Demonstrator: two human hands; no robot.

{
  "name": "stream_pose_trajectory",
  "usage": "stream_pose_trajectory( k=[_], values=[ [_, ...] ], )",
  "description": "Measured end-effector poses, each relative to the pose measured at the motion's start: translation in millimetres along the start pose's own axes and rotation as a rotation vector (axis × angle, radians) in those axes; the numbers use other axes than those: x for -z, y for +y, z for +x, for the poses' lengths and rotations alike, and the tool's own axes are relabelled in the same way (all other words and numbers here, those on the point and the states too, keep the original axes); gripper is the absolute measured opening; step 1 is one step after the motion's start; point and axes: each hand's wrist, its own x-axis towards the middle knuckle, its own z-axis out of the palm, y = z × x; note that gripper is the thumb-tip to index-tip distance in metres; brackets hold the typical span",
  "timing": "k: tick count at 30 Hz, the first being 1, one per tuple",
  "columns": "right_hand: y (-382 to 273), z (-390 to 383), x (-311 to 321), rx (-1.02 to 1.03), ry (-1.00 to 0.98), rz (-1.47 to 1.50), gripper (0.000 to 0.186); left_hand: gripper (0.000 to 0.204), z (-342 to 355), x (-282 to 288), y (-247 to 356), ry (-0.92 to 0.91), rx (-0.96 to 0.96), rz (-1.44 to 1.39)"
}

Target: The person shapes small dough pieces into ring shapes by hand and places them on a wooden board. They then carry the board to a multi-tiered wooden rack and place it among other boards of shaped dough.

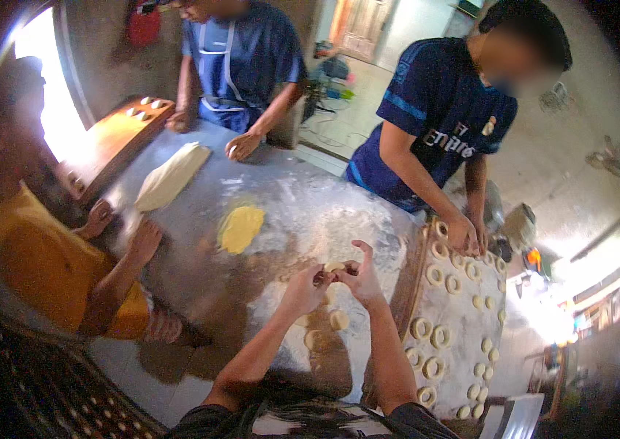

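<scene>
Over the floured table (273, 314), my left hand (304, 294) and my right hand (362, 282) meet at a small pale piece of dough (334, 268). The fingertips of both pinch it from either side. My right index finger sticks up, away from the dough. Just below my hands lie several flattened dough rounds, among them one round (339, 320) near my right wrist and another (314, 340) closer to me. Loose flour (350, 227) is spread thickly beyond my hands.
A long dough slab (172, 175) and a yellow mass (242, 228) lie farther left. At right, a board (452, 329) carries dough rings and small balls; a co-worker's hands (467, 235) reach over it. Two more people stand at the far and left sides. A wooden tray (123, 150) sits far left.
</scene>
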Motion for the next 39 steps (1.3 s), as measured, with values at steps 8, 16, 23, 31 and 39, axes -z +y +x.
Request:
stream_pose_trajectory(
  k=[8,16,23,31,39],
  values=[
    [-15.1,-16.8,-5.5,0.337,0.349,-0.719,0.081,0.027,-1.4,2.8,54.8,-0.013,-0.158,-0.021],
    [-14.3,-74.3,8.4,0.168,-0.109,0.484,0.061,0.043,-22.0,-40.8,42.4,0.107,-0.353,-0.201],
    [-26.3,-123.1,30.3,0.195,0.128,0.169,0.063,0.033,-47.6,-64.4,44.1,-0.167,-0.274,-0.992],
    [-51.3,-209.7,91.3,0.255,0.222,0.014,0.082,0.031,-98.6,-159.7,94.6,-0.211,-0.180,-0.682],
    [-37.4,-305.9,167.3,0.190,0.375,0.289,0.054,0.020,-156.8,-246.3,136.5,-0.255,-0.168,-0.272]
  ],
)
